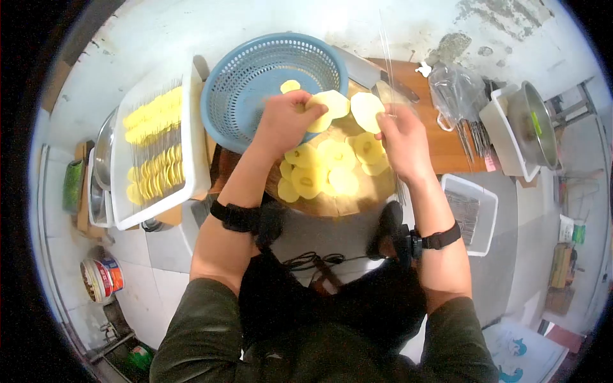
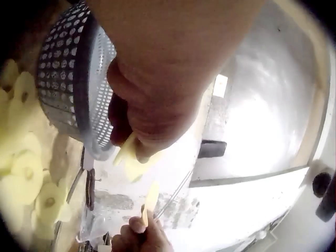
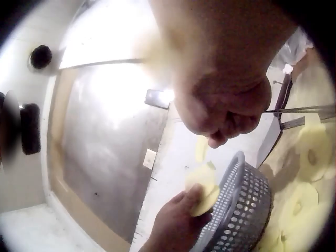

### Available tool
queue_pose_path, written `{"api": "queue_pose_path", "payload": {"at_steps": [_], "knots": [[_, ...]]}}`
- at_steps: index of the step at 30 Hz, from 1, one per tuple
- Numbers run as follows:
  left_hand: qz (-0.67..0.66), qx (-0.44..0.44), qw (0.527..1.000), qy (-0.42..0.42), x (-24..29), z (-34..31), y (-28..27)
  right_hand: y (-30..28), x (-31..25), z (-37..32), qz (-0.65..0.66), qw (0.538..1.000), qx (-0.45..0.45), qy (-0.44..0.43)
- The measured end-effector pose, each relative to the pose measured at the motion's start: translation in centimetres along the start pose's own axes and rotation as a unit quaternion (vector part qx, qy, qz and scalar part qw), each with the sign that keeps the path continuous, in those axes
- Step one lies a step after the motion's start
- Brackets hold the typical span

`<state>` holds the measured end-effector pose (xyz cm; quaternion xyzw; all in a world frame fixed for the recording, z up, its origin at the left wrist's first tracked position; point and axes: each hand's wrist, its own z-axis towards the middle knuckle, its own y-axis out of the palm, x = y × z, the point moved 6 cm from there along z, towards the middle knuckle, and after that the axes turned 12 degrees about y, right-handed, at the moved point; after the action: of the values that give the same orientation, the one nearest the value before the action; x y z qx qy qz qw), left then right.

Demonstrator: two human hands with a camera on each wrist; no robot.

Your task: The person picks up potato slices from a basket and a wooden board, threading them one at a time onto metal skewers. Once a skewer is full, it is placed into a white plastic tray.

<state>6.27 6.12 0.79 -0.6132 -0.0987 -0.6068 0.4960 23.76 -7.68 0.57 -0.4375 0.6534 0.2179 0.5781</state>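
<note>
My left hand (image 1: 284, 124) pinches a few thin yellow potato slices (image 1: 333, 102) between thumb and fingers, over the near right rim of a blue colander (image 1: 223, 70). One more slice (image 1: 290, 85) shows just above its knuckles. To the right, my right hand (image 1: 407, 140) holds a single potato slice (image 1: 366, 112) upright by its edge. Thin metal skewers (image 1: 385, 48) stick up from that same hand, and their other ends show below it. Beneath both hands, several loose slices (image 1: 341, 182) lie heaped on a round wooden board (image 1: 348, 207).
At left, a white tray (image 1: 199, 140) holds rows of skewered slices. A cleaver (image 1: 357, 67) lies behind the board. Further right are a plastic bag (image 1: 454, 86), a bundle of skewers (image 1: 479, 137) and a metal bowl (image 1: 533, 124). A white bin (image 1: 490, 210) with skewers sits lower right.
</note>
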Motion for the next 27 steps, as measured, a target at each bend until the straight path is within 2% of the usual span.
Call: {"api": "queue_pose_path", "payload": {"at_steps": [1,2,4,7,11,13,14,16,19,22,27], "knots": [[0.074,-0.030,0.997,0.013,1.1,-0.1,0.5,-0.1,0.3,0.2,-0.001,1.000,0.002,-0.008],[0.071,-0.033,0.997,0.014,1.0,-0.2,1.2,-0.3,0.6,0.3,-0.002,1.000,0.005,-0.006],[0.072,0.009,0.992,0.108,1.6,-0.4,2.0,-0.2,1.3,0.6,-0.032,0.999,-0.022,0.004],[0.106,0.032,0.985,0.131,1.4,-0.2,2.3,-0.1,2.1,0.9,-0.006,1.000,-0.024,0.007],[0.042,0.063,0.993,0.093,1.7,-0.3,1.9,0.5,1.4,0.2,0.010,0.999,-0.048,-0.006],[-0.080,0.001,0.993,0.085,1.4,-0.5,3.2,1.7,0.9,-0.2,0.031,0.991,-0.124,-0.029],[-0.079,0.001,0.993,0.084,1.7,-0.7,3.2,2.0,0.7,-0.4,0.031,0.991,-0.126,-0.028],[-0.215,-0.042,0.975,-0.016,1.6,-1.1,4.1,2.4,0.1,-0.6,0.045,0.991,-0.120,-0.028],[-0.277,-0.016,0.961,-0.008,0.6,-0.7,4.0,2.4,0.1,-0.4,0.040,0.995,-0.084,-0.029],[-0.284,0.014,0.959,0.006,0.0,-0.5,3.8,2.3,-0.1,-0.8,0.013,0.997,-0.058,-0.039],[-0.316,-0.007,0.949,0.012,0.2,-0.5,4.2,1.9,0.2,-0.4,0.023,0.997,-0.005,-0.079]]}}
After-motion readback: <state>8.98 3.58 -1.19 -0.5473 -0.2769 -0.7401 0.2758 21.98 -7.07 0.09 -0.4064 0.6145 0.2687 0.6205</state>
